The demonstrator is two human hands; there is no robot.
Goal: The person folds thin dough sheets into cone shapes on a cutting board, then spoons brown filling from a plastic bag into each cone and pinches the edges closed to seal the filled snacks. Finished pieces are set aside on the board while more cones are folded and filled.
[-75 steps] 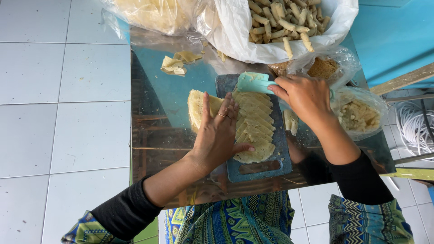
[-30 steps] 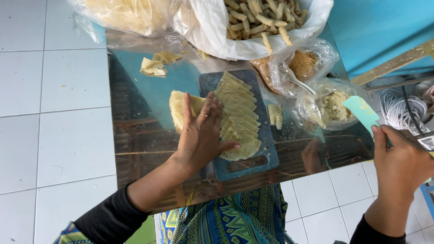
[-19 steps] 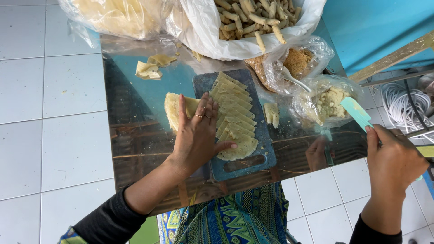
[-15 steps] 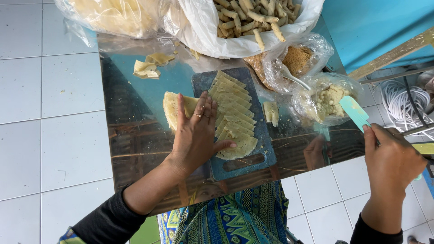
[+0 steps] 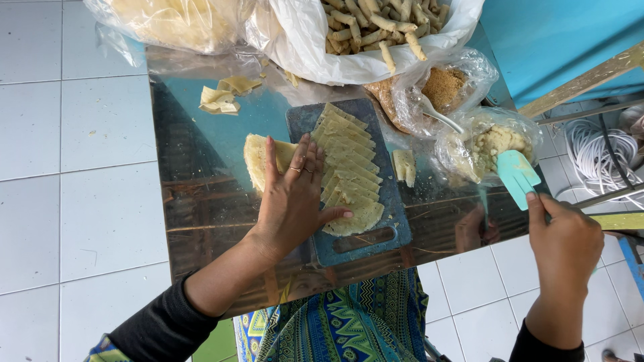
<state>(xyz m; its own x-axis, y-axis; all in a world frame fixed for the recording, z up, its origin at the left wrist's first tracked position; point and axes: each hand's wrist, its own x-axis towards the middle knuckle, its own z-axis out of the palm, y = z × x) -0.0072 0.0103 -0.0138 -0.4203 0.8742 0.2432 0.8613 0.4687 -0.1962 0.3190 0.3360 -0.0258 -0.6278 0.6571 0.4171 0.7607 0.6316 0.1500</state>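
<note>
A: Left hand (image 5: 292, 204) pressed flat, holding nothing, on wrapper row (image 5: 349, 167) atop dark board (image 5: 386, 228), mid tabletop (image 5: 194, 201).

B: Right hand (image 5: 563, 245) clenched on teal spatula (image 5: 518, 175), off right. Could smear filling, shove wrappers crooked.

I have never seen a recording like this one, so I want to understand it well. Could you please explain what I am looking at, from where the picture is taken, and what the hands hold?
The picture comes from a camera worn on a person's head, looking down. There is no machine, only two bare hands. The left hand presses flat on thin pale dough sheets fanned out on a dark cutting board. The right hand holds a turquoise spatula, off the table's right edge. The board lies on a shiny, mirror-like table. At the far side stand plastic bags: one of finished rolls, one of brown crumbs with a white spoon, one of pale filling. The floor is white tile.
</note>
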